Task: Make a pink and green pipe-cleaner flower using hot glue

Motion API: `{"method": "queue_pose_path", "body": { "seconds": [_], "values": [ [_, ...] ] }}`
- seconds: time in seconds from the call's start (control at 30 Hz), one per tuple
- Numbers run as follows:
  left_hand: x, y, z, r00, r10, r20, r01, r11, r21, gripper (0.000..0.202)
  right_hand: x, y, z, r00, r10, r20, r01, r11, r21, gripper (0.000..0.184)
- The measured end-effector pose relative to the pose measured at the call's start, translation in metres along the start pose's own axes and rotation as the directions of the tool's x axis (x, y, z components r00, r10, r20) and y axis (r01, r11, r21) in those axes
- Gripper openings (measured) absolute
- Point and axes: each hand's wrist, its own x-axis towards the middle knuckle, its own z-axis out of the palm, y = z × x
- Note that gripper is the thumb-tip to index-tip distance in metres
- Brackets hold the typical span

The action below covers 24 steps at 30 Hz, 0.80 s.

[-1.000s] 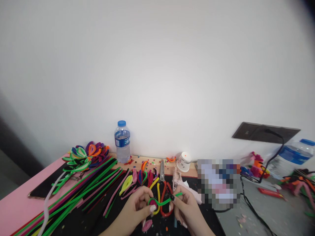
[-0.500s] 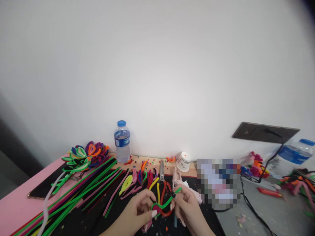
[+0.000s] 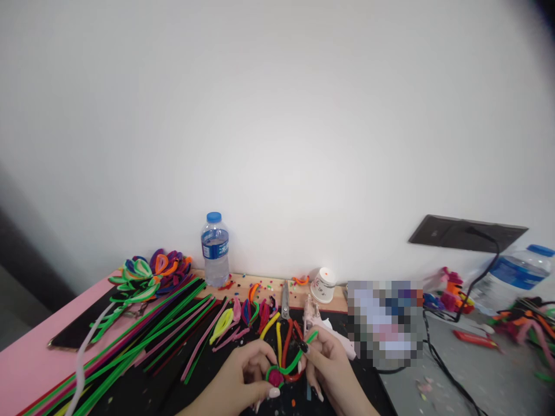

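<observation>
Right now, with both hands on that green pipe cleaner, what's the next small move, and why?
Probably the right hand should carry the green pipe cleaner one more turn round the pink coil. The left hand pinches that coil, the green already loops its rim, and a loose length runs up to the right hand's pinch, not yet wrapped.

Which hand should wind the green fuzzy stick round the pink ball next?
Probably the right hand: it pinches the free end of the green stick, while the left hand holds the pink ball steady.
</observation>
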Motion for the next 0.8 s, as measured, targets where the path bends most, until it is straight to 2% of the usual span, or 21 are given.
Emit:
{"method": "queue_pose_path", "body": {
  "seconds": [0.17,0.8],
  "values": [
    [-0.0017,0.0023,0.0011,1.0,-0.019,-0.004,0.019,0.999,0.025,0.026,-0.003,-0.0048,0.0028,0.999,0.019,0.033,-0.019,1.0,0.002,0.033],
    [-0.0029,0.0046,0.0008,1.0,-0.01,-0.015,0.011,0.998,0.067,0.024,-0.0029,-0.0001,0.0032,0.999,-0.002,0.035,0.002,1.0,-0.007,0.036]
  ]
}}
